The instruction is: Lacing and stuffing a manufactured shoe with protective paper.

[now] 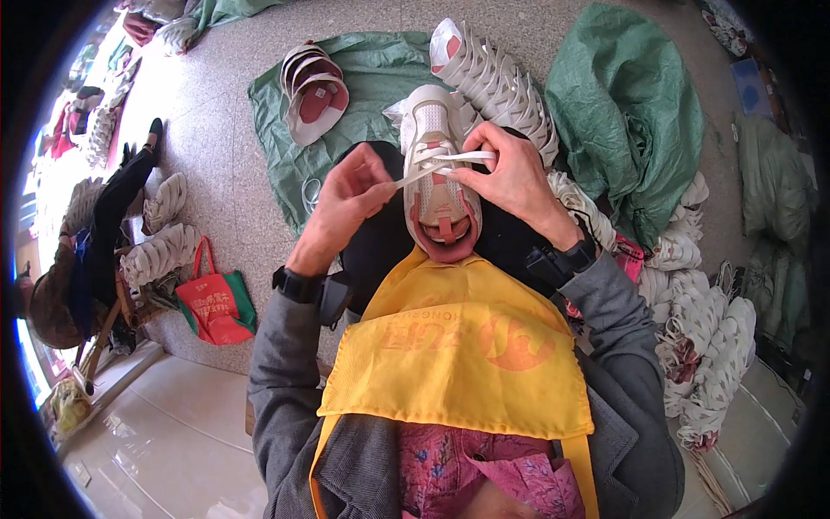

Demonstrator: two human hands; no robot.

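Note:
A white and beige shoe upper with pink lining [444, 208] rests between my knees, its toe pointing away from me and its heel opening toward me. A white shoelace [421, 174] crosses over its tongue. One end is pinched in the closed fingers of my left hand [353, 192], just left of the shoe. On the other side my right hand [506, 173] grips the lace's other end between thumb and fingers, close to the eyelets. Both lace ends look pulled outward. Whether the shoe has a sole cannot be seen.
Nested shoe uppers [318, 99] lie on a green sheet [372, 56] ahead, with another row [501, 82] beside them. A crumpled green sack [622, 112] is at right, above piled uppers [705, 337]. A red and green bag [216, 303] and a seated person [104, 225] are at left.

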